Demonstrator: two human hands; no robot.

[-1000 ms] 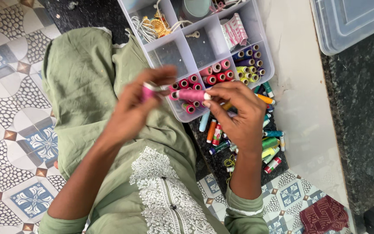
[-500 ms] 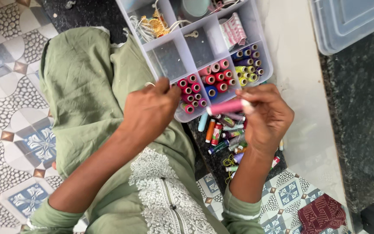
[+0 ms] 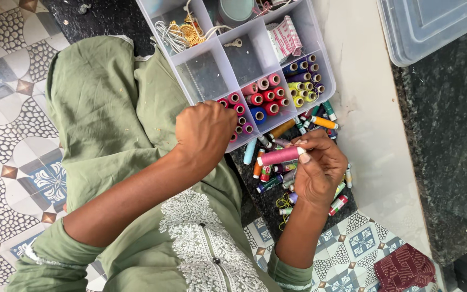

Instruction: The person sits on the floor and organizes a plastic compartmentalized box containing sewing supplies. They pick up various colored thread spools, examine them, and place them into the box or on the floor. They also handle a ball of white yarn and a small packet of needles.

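Observation:
My right hand (image 3: 320, 172) pinches a pink thread spool (image 3: 279, 156) by its white end, holding it sideways above a heap of loose spools (image 3: 322, 121) on the dark floor strip. My left hand (image 3: 204, 132) is curled knuckles-up over the front edge of a clear divided organiser box (image 3: 206, 75), right at the compartment of pink and red spools (image 3: 239, 108). Whatever its fingers hold is hidden. Other compartments hold red and pink spools (image 3: 268, 92) and purple and yellow ones (image 3: 305, 81).
Gold trinkets and white cords (image 3: 185, 31) fill a far compartment. A clear plastic lid (image 3: 428, 24) lies at the top right on a pale slab. My green-clad knee (image 3: 109, 108) spreads left over patterned floor tiles (image 3: 6, 135). A maroon cloth (image 3: 404, 267) lies bottom right.
My left hand, which held a pink spool up, has dropped onto the box's pink-spool compartment. My right hand has carried its pink spool down and right, over the loose heap.

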